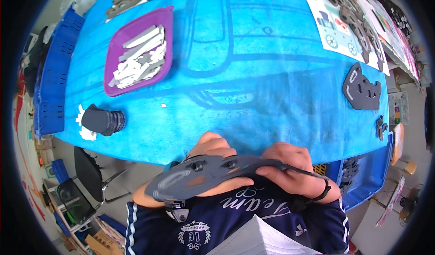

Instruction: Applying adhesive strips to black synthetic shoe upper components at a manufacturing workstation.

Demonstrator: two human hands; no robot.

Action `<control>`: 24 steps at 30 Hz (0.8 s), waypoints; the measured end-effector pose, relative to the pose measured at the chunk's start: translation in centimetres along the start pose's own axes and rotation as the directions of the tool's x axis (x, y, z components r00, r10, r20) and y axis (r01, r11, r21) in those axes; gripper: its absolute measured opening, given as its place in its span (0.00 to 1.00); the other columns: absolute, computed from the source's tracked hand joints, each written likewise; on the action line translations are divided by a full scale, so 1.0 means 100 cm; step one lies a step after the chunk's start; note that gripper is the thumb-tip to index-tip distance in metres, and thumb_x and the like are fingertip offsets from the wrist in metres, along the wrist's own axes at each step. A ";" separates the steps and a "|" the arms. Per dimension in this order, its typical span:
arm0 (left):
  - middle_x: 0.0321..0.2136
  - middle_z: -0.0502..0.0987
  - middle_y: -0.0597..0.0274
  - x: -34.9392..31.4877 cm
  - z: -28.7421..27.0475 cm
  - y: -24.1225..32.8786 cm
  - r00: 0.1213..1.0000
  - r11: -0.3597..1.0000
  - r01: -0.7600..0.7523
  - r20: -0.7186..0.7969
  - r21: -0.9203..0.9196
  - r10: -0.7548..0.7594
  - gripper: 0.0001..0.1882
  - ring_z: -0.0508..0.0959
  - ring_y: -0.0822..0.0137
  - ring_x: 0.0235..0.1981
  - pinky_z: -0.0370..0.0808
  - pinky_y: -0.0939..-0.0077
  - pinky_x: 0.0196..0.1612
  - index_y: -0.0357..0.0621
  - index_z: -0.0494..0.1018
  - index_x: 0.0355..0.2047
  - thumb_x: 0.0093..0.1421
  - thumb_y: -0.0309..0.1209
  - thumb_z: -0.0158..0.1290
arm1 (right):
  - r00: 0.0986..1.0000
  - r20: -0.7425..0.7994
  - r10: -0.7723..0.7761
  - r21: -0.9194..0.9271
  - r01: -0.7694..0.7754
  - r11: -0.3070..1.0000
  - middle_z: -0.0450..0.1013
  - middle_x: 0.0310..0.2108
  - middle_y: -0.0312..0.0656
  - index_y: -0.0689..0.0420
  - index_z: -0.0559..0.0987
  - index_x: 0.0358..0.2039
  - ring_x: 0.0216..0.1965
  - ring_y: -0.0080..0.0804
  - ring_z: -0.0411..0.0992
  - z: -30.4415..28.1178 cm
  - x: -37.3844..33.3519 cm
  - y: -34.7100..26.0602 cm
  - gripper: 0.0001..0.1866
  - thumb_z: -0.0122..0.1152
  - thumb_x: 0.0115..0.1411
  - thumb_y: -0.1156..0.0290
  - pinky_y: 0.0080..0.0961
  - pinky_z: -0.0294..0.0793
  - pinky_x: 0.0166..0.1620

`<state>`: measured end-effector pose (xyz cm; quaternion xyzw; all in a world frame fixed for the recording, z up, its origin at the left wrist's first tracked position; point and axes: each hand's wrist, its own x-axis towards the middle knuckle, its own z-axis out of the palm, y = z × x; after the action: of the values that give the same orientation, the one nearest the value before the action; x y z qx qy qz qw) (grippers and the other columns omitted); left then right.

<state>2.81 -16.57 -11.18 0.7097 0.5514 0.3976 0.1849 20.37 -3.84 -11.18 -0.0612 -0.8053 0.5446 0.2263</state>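
A long dark grey piece [215, 175] with slots and holes lies across the lower middle of the frame, held up in front of a navy shirt [276, 214]. The right hand [292, 166], right of the lower middle, grips its right end, with the thumb on the near face and the fingers bent behind it. The left hand [210, 146] is behind the piece: its curled knuckles show above the upper edge and its thumb below the lower one (the piece covers most of the palm, so I cannot tell whether these fingers clasp it).

Beyond the hands, a blue table cover [281, 101] fills the middle of the frame. At upper left, a purple tray [118, 37] contains white and grey strips [138, 64]. Nearer, at the left, a stack of dark pieces [102, 120] rests beside white scraps [86, 131]. A blue crate [54, 83] stands at the far left.

At the right, a dark plate with cut-outs [362, 89] lies flat, with small dark bits [381, 128] below it. More dark parts [358, 21] lie on a printed sheet [328, 35] at upper right, and a blue bin [374, 178] at lower right contains dark items [350, 171].
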 end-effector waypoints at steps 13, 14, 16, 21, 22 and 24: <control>0.31 0.75 0.50 0.029 -0.162 -0.050 0.901 0.603 0.370 -0.117 0.707 -0.417 0.08 0.74 0.52 0.34 0.70 0.63 0.37 0.39 0.74 0.30 0.53 0.29 0.49 | 0.786 -0.571 -0.236 -0.593 -0.197 0.780 0.72 0.26 0.43 0.65 0.76 0.29 0.25 0.30 0.69 -0.067 -0.039 0.014 0.11 0.63 0.42 0.85 0.21 0.68 0.32; 0.32 0.75 0.50 0.036 -0.170 -0.070 0.889 0.582 0.342 -0.052 0.738 -0.455 0.08 0.74 0.51 0.35 0.70 0.62 0.38 0.39 0.74 0.31 0.53 0.29 0.49 | 0.813 -0.515 -0.272 -0.630 -0.143 0.763 0.72 0.27 0.44 0.64 0.77 0.29 0.24 0.32 0.69 -0.062 -0.036 0.016 0.12 0.63 0.41 0.85 0.21 0.68 0.31; 0.30 0.75 0.50 0.035 -0.179 -0.118 0.886 0.544 0.343 -0.072 0.766 -0.458 0.09 0.74 0.51 0.32 0.70 0.63 0.37 0.40 0.74 0.32 0.52 0.30 0.50 | 0.815 -0.530 -0.233 -0.600 -0.166 0.782 0.72 0.26 0.43 0.64 0.77 0.28 0.24 0.31 0.70 -0.052 -0.037 0.018 0.10 0.63 0.42 0.85 0.21 0.69 0.30; 0.23 0.75 0.52 0.037 -0.196 -0.184 0.825 0.465 0.310 0.008 0.829 -0.565 0.09 0.74 0.52 0.26 0.70 0.63 0.30 0.42 0.72 0.24 0.43 0.32 0.54 | 0.710 -0.703 0.032 -0.117 -0.160 0.980 0.73 0.23 0.40 0.61 0.74 0.26 0.25 0.26 0.74 -0.047 -0.052 0.027 0.09 0.66 0.45 0.80 0.18 0.72 0.28; 0.24 0.75 0.48 0.043 -0.196 -0.183 0.808 0.483 0.317 0.034 0.816 -0.588 0.09 0.74 0.50 0.28 0.70 0.59 0.31 0.41 0.73 0.22 0.42 0.33 0.55 | 0.676 -0.736 0.029 -0.135 -0.189 0.973 0.73 0.23 0.40 0.61 0.74 0.26 0.25 0.26 0.74 -0.051 -0.055 0.031 0.09 0.66 0.45 0.80 0.18 0.72 0.28; 0.20 0.74 0.51 0.043 -0.197 -0.180 0.821 0.504 0.348 0.002 0.790 -0.571 0.08 0.74 0.52 0.24 0.70 0.62 0.29 0.42 0.72 0.19 0.41 0.32 0.56 | 0.778 -0.628 0.024 -0.237 -0.220 0.946 0.73 0.24 0.40 0.61 0.74 0.26 0.25 0.25 0.73 -0.057 -0.057 0.035 0.10 0.67 0.44 0.79 0.19 0.72 0.28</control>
<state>-23.45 -10.24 -10.12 0.5906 0.8052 -0.0344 0.0405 27.41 0.37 -14.32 -0.3216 -0.7532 0.3809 0.4291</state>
